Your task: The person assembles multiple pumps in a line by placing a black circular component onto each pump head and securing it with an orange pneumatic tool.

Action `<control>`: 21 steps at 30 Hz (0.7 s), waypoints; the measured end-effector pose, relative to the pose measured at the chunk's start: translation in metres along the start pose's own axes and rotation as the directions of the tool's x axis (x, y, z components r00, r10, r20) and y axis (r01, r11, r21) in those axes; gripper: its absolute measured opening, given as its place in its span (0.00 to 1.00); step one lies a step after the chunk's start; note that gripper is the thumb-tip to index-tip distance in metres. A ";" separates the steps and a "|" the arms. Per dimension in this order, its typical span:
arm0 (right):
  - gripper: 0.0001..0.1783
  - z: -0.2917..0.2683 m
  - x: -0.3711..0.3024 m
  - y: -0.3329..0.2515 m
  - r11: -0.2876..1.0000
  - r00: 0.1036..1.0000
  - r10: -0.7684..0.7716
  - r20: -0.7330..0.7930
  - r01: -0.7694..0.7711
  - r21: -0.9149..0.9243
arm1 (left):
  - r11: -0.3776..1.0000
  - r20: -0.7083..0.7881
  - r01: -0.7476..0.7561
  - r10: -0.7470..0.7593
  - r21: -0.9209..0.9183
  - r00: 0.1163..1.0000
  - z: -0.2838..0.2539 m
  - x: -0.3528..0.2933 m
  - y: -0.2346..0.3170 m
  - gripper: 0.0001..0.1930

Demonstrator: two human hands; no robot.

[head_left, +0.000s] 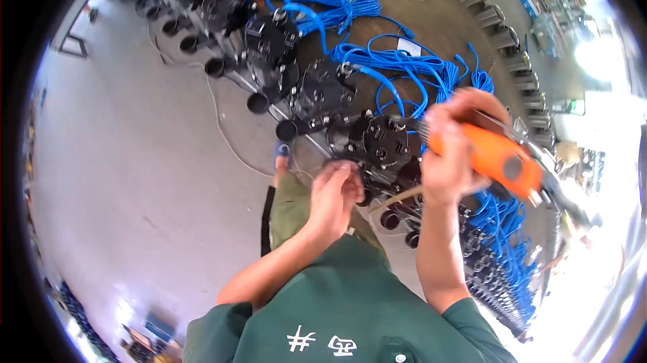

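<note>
gripping an orange tool (504,161) beside a row of black-topped units (325,86)

holds the orange tool at the right of the scene with the right hand (450,154) wrapped round its left part, both blurred. bends the left hand (335,188), half curled, in at the near side of the closest unit (383,140); cannot tell whether pinching, touching or just beside anything there. holds the tool right of that unit, well apart from the left hand. farther off: blue cables (404,59) beyond the row, steel cylinders (504,37) at far right, grey floor (135,188) at left.
</note>
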State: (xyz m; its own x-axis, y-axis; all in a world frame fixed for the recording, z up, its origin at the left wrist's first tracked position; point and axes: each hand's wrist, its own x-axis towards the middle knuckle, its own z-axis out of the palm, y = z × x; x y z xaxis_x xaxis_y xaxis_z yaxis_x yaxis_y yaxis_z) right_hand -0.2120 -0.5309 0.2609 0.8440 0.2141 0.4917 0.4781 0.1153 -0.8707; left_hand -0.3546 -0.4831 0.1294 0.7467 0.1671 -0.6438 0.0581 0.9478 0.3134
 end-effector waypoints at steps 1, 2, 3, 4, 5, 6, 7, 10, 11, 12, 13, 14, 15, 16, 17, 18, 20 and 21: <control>0.19 -0.010 -0.002 -0.015 0.997 0.998 -0.060 0.034 0.058 0.060 | 0.911 0.025 0.304 -0.309 -0.280 0.951 -0.008 0.014 -0.025 0.14; 0.19 -0.014 -0.009 -0.029 0.989 0.997 -0.073 -0.029 0.076 0.127 | 0.884 0.129 0.362 -0.338 -0.297 0.932 -0.013 0.024 -0.044 0.15; 0.19 -0.023 -0.016 -0.038 0.988 0.995 -0.095 -0.015 0.097 0.123 | 0.875 0.204 0.350 -0.296 -0.334 0.933 -0.019 0.037 -0.060 0.15; 0.19 -0.034 -0.022 -0.044 0.985 0.993 -0.121 0.000 0.120 0.128 | 0.867 0.275 0.333 -0.240 -0.370 0.931 -0.023 0.051 -0.072 0.15; 0.20 -0.043 -0.032 -0.045 0.992 0.992 -0.127 -0.007 0.127 0.009 | 0.851 0.258 0.310 -0.214 -0.424 0.942 -0.025 0.063 -0.080 0.14; 0.21 -0.055 -0.045 -0.041 0.985 0.991 -0.136 -0.020 0.133 -0.114 | 0.832 0.239 0.292 -0.197 -0.472 0.951 -0.026 0.074 -0.086 0.14; 0.24 -0.068 -0.055 -0.036 0.943 0.991 -0.136 -0.015 0.124 -0.309 | 0.811 0.215 0.269 -0.180 -0.519 0.960 -0.023 0.079 -0.089 0.13; 0.26 -0.079 -0.075 -0.024 0.989 0.995 -0.095 0.025 0.097 -0.113 | 0.786 0.138 0.224 -0.176 -0.576 0.975 -0.012 0.078 -0.104 0.12; 0.26 -0.079 -0.082 -0.023 0.991 0.999 -0.048 0.023 0.051 -0.123 | 0.790 0.153 0.195 -0.129 -0.582 0.980 -0.013 0.081 -0.107 0.11; 0.27 -0.083 -0.085 -0.020 0.991 0.999 -0.030 0.034 0.034 -0.129 | 0.794 0.147 0.184 -0.121 -0.579 0.982 -0.012 0.079 -0.106 0.11; 0.28 -0.089 -0.088 -0.015 0.991 0.999 -0.012 0.043 0.017 -0.135 | 0.799 0.142 0.174 -0.112 -0.575 0.983 -0.010 0.076 -0.104 0.12; 0.29 -0.092 -0.089 -0.012 0.990 0.999 0.007 0.053 0.001 -0.142 | 0.804 0.138 0.164 -0.104 -0.571 0.985 -0.009 0.073 -0.103 0.12; 0.26 -0.088 -0.088 -0.012 0.994 0.998 0.025 0.052 -0.019 -0.111 | 0.804 0.139 0.161 -0.099 -0.572 0.985 -0.010 0.075 -0.103 0.12; 0.24 -0.084 -0.087 -0.012 0.996 0.998 0.043 0.051 -0.039 -0.079 | 0.803 0.147 0.162 -0.094 -0.573 0.985 -0.012 0.075 -0.105 0.12; 0.21 -0.080 -0.086 -0.011 0.997 0.997 0.063 0.050 -0.060 -0.050 | 0.803 0.155 0.164 -0.090 -0.573 0.984 -0.013 0.075 -0.106 0.12; 0.19 -0.078 -0.086 -0.011 0.997 0.996 0.077 0.045 -0.075 -0.033 | 0.803 0.163 0.167 -0.088 -0.573 0.983 -0.014 0.076 -0.107 0.12; 0.16 -0.076 -0.084 -0.006 0.993 0.993 0.115 0.025 -0.115 -0.021 | 0.810 0.165 0.156 -0.075 -0.566 0.984 -0.014 0.080 -0.108 0.12; 0.14 -0.076 -0.084 -0.004 0.990 0.991 0.137 0.005 -0.137 -0.024 | 0.815 0.164 0.155 -0.075 -0.559 0.984 -0.014 0.080 -0.107 0.12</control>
State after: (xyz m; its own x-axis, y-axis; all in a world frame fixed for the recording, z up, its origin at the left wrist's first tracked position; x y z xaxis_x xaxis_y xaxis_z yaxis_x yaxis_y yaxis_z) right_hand -0.2662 -0.6235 0.2235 0.9002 0.2330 0.3678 0.3639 0.0612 -0.9294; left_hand -0.3103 -0.5671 0.0340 0.8387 0.0489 -0.5424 -0.2071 0.9498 -0.2345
